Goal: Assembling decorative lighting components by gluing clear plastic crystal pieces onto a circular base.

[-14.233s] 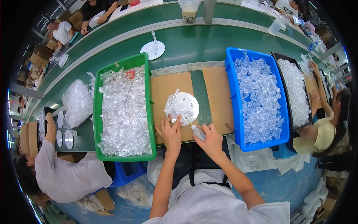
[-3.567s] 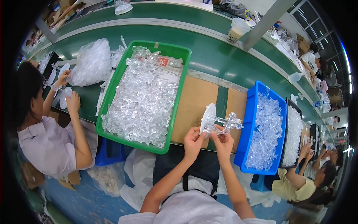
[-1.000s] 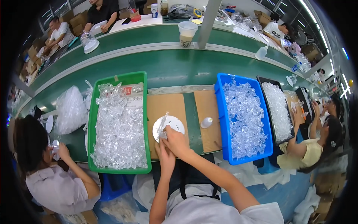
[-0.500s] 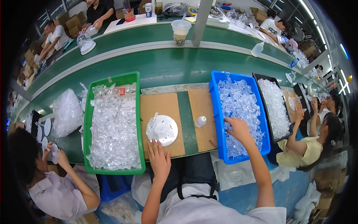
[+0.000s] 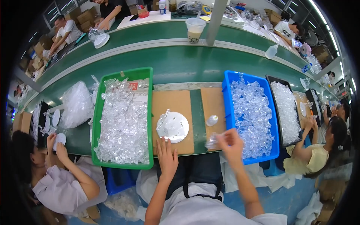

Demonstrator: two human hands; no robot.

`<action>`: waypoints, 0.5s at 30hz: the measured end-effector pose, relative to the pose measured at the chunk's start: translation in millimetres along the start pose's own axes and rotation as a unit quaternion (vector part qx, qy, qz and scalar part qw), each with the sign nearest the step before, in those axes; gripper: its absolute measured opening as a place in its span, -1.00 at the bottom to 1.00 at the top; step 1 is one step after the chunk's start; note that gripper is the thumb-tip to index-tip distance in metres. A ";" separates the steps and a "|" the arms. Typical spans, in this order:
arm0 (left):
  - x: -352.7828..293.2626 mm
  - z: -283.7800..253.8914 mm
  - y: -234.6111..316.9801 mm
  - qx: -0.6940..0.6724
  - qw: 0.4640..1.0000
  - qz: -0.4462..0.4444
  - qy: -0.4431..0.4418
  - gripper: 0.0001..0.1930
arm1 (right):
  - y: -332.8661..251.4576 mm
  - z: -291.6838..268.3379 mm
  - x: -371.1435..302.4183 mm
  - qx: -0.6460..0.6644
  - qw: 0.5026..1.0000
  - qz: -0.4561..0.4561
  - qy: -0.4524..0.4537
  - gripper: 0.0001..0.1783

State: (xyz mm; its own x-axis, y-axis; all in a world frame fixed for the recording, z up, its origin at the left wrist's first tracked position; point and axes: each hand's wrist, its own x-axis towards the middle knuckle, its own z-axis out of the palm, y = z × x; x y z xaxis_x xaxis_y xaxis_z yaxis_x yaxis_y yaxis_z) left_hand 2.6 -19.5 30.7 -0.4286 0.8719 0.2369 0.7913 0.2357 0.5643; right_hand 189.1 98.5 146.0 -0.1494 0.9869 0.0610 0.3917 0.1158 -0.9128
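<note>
A white round disc (image 5: 179, 128) with small holes lies on a cardboard sheet (image 5: 172, 100), a clear plastic piece (image 5: 162, 122) standing at its left side. My left hand (image 5: 167, 159) rests with fingers stretched out at the disc's near edge. My right hand (image 5: 231, 145), slightly blurred, pinches a clear plastic piece (image 5: 212, 141) over the second cardboard sheet (image 5: 217, 98). Behind that piece is a small white bottle (image 5: 212, 120). To the right stands a blue bin (image 5: 227, 97) full of clear pieces; on the left, a green bin (image 5: 150, 116) holds more clear pieces and a printed paper.
A black tray (image 5: 285, 144) of small clear pieces stands beyond the blue bin. Co-workers sit left (image 5: 67, 183) and right (image 5: 309, 159). A drink cup (image 5: 195, 30) stands on the far ledge, near a metal post (image 5: 216, 22). A plastic bag (image 5: 77, 108) lies left.
My right hand has moved from the blue bin toward the disc, bringing out a clear plastic piece. My left hand stays at the disc. The whole view has shifted slightly.
</note>
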 end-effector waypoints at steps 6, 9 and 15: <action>-0.8 -2.0 9.0 -0.071 0.995 -0.004 0.066 -0.63 | 32.0 118.5 14.6 -0.021 0.995 -0.082 -0.043 -0.66; 3.4 -1.8 4.6 -0.074 0.993 0.000 0.097 -0.64 | 45.2 136.2 16.3 -0.065 0.990 -0.115 -0.043 -0.68; 20.5 4.4 2.0 -0.086 0.990 0.001 0.115 -0.62 | 48.1 140.3 16.5 -0.131 0.980 -0.141 -0.054 -0.62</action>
State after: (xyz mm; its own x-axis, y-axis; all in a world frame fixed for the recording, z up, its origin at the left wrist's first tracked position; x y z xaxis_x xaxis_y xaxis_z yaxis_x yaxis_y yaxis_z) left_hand -2.7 0.8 33.1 -0.5307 0.7471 0.4003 0.7147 0.1405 0.6852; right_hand 78.1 104.6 46.5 -0.3747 0.8954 0.2406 0.5380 0.4213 -0.7301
